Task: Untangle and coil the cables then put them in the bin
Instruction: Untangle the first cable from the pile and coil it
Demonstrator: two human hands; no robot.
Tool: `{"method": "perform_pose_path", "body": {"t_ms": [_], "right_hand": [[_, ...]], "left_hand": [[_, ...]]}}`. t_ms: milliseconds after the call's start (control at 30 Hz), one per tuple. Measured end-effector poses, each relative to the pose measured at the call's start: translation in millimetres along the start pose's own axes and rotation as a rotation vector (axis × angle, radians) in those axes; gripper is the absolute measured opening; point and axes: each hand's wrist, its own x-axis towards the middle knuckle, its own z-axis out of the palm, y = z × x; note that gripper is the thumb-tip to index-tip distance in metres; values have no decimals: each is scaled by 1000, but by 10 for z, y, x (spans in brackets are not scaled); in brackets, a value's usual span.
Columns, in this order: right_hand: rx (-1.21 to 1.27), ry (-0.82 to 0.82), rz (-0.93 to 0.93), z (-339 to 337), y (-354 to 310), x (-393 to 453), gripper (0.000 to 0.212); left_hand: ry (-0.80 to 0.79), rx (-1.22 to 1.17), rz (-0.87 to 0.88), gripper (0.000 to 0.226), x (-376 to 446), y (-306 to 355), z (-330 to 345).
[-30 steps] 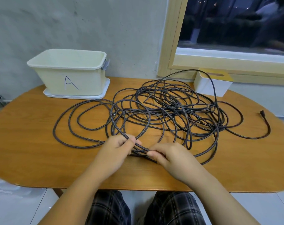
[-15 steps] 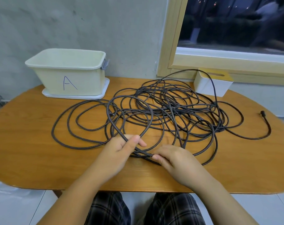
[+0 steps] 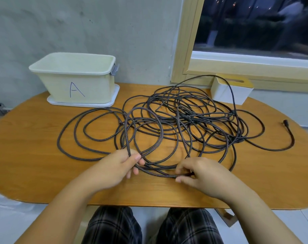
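Cables point(image 3: 185, 124) lie in one dark tangle across the middle of the tabletop point(image 3: 35, 138), loops spilling left and right; its long axis runs left to right, and one plug end point(image 3: 285, 122) trails toward the right edge. From the head view, nothing looks coiled yet and the bin point(image 3: 75, 80) marked A at the back left holds nothing visible. The left hand point(image 3: 118, 166) pinches a raised loop, fingers curled round it; the right hand point(image 3: 200, 171) pinches a strand at the near edge.
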Motion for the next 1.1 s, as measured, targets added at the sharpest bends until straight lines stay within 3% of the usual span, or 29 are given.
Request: {"method": "perform_pose_path", "body": {"t_ms": [100, 233, 333, 467, 567, 733, 933, 1033, 1100], "right_hand": [[-69, -36, 16, 2, -21, 10, 20], [-91, 30, 40, -48, -19, 23, 19], [-32, 88, 87, -70, 4, 16, 23], [23, 163, 32, -29, -68, 10, 36], [39, 180, -43, 45, -187, 7, 51], [-44, 474, -206, 177, -348, 80, 42], [-17, 499, -264, 259, -286, 148, 33], [42, 492, -172, 208, -284, 173, 35], [83, 464, -148, 141, -290, 182, 37]], "left_hand": [[30, 168, 10, 22, 17, 30, -25], [118, 135, 78, 39, 26, 41, -113], [163, 49, 93, 57, 47, -6, -150], [165, -214, 128, 46, 63, -33, -134], [133, -272, 125, 46, 72, 9, -68], [81, -311, 106, 48, 94, 85, 64], [19, -231, 3, 53, 71, 87, 140], [139, -25, 15, 48, 56, 96, 161], [239, 158, 80, 62, 48, 92, 122]]}}
